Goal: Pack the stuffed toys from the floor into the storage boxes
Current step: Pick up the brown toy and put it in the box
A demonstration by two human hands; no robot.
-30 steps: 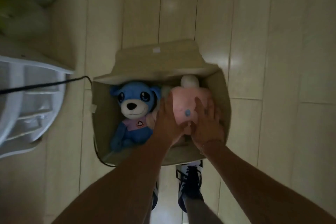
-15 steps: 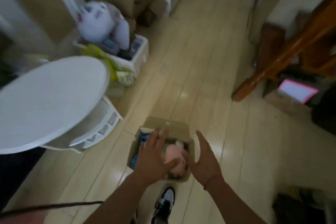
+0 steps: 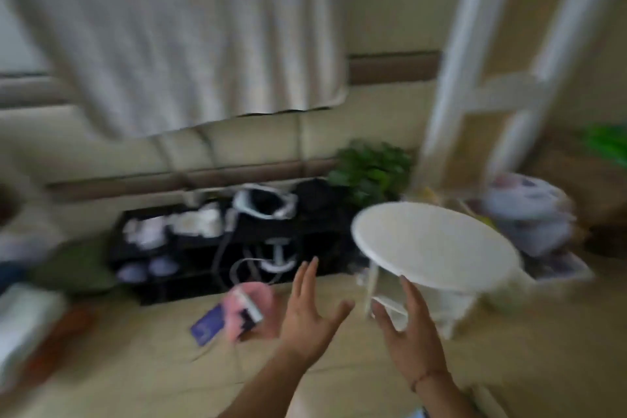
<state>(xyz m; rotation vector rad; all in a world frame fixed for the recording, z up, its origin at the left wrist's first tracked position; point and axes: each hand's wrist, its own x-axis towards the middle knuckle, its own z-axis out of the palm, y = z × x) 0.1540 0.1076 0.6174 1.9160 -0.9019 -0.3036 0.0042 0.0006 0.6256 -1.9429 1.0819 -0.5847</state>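
Blurred room, round white side table [image 3: 437, 244] at right, green plant [image 3: 369, 168] behind it, low black shoe rack [image 3: 203, 248] w/ pale shoes along wall, grey curtain [image 3: 176, 37] above, white ladder frame [image 3: 502, 92] top right, pale wood floor [image 3: 135, 366]

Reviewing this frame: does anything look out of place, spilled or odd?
The frame is heavily motion-blurred. Both hands are open and empty: left hand, right hand. A pink soft item with a dark blue card-like piece lies loose on the floor by the black rack. No storage box is in view. Nothing looks spilled.
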